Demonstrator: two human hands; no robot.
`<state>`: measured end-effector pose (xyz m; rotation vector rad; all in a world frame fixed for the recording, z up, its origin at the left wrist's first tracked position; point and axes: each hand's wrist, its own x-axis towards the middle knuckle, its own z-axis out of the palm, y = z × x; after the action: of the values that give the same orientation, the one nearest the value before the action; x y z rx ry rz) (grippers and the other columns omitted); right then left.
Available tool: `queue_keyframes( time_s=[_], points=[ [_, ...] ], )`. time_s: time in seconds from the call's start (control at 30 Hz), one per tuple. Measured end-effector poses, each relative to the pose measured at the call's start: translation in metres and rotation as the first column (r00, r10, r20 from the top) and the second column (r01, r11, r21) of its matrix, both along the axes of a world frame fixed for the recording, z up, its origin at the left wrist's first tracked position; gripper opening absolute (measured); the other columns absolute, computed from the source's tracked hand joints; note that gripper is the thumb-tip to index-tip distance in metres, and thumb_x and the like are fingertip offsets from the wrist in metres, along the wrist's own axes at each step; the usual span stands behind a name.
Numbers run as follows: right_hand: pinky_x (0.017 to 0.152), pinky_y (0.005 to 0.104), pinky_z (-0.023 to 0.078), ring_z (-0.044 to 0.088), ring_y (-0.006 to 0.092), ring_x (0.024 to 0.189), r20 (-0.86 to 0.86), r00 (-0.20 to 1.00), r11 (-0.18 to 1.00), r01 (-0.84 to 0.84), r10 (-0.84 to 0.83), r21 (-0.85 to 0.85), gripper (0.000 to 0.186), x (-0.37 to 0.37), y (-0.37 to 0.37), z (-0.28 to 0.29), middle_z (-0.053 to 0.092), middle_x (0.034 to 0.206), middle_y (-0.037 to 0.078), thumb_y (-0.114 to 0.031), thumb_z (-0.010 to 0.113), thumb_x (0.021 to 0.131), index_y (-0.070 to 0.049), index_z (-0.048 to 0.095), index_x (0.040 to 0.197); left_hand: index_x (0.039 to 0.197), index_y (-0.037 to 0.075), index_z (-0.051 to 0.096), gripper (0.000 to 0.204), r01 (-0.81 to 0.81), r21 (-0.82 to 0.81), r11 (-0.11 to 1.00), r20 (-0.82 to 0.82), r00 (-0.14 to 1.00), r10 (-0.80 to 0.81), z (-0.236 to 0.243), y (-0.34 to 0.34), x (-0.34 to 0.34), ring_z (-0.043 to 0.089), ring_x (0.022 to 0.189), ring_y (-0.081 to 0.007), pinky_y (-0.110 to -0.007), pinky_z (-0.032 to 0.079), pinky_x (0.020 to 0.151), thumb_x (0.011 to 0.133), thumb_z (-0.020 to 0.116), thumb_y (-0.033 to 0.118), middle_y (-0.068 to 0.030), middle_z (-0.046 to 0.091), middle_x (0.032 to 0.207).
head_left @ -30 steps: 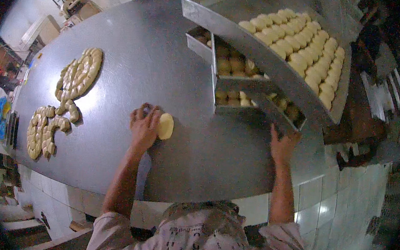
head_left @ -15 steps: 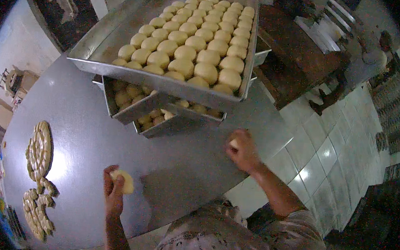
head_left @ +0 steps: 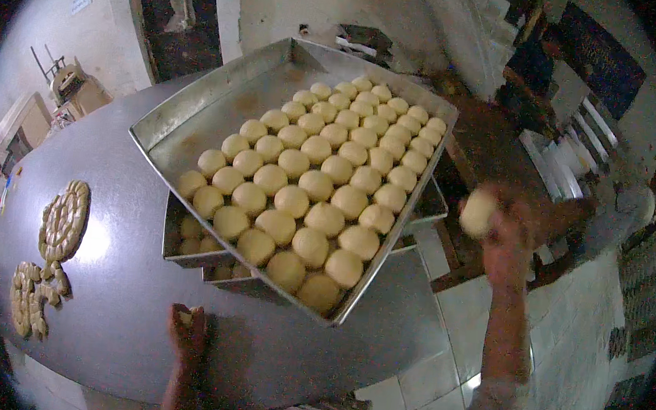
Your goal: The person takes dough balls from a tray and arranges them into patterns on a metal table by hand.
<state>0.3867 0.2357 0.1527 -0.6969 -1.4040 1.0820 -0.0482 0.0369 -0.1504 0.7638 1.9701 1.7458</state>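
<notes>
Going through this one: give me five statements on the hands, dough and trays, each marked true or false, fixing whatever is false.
1. The right hand holds a dough ball. True.
2. The left hand is above the top tray. False: the left hand is over the table, in front of the top tray.
3. The top tray sits above lower trays. True.
4. The top tray's dough balls are heaped up. False: the dough balls lie in rows.
5. The cut dough lies at the table's right. False: the cut dough lies at its left.
</notes>
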Motion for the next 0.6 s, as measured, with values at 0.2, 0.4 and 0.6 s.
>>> queue_keyframes(
  time_s=[0.2, 0.4, 0.6],
  points=[
    [0.084, 0.0335, 0.046, 0.05, 0.0227, 0.105, 0.175, 0.831, 0.455, 0.103, -0.528, 0.884, 0.032, -0.1, 0.174, 0.118, 0.051, 0.113, 0.008, -0.017, 0.055, 0.083, 0.0, 0.049, 0.109, 0.077, 0.004, 0.044, 0.026, -0.042, -0.111, 0.993, -0.462, 0.887, -0.015, -0.02, -0.008, -0.02, 0.046, 0.056, -0.0258, -0.035, 0.039, 0.053, 0.072, 0.067, 0.016, -0.0127, 0.048, 0.064],
    [0.076, 0.0359, 0.046, 0.058, 0.0245, 0.087, 0.205, 0.826, 0.652, 0.236, -0.525, 0.72, 0.034, -0.207, 0.318, 0.029, 0.06, 0.094, 0.014, -0.027, 0.058, 0.078, -0.001, 0.056, 0.1, 0.076, 0.003, 0.045, 0.022, -0.113, -0.215, 0.97, -0.459, 0.889, 0.002, -0.008, -0.002, -0.01, 0.047, 0.058, -0.0278, -0.037, 0.039, 0.054, 0.074, 0.063, 0.017, -0.0137, 0.047, 0.065],
    [0.073, 0.0351, 0.047, 0.062, 0.0249, 0.08, 0.888, 0.253, 0.907, -0.075, -0.384, 0.414, 0.019, -0.18, 0.288, 0.06, 0.064, 0.09, 0.015, -0.01, 0.056, 0.073, -0.007, 0.065, 0.089, 0.077, 0.004, 0.045, 0.023, -0.158, -0.323, 0.933, -0.568, 0.821, -0.058, 0.085, 0.016, 0.037, 0.047, 0.059, -0.0306, -0.039, 0.039, 0.054, 0.074, 0.063, 0.018, -0.0149, 0.047, 0.067]
  ],
)
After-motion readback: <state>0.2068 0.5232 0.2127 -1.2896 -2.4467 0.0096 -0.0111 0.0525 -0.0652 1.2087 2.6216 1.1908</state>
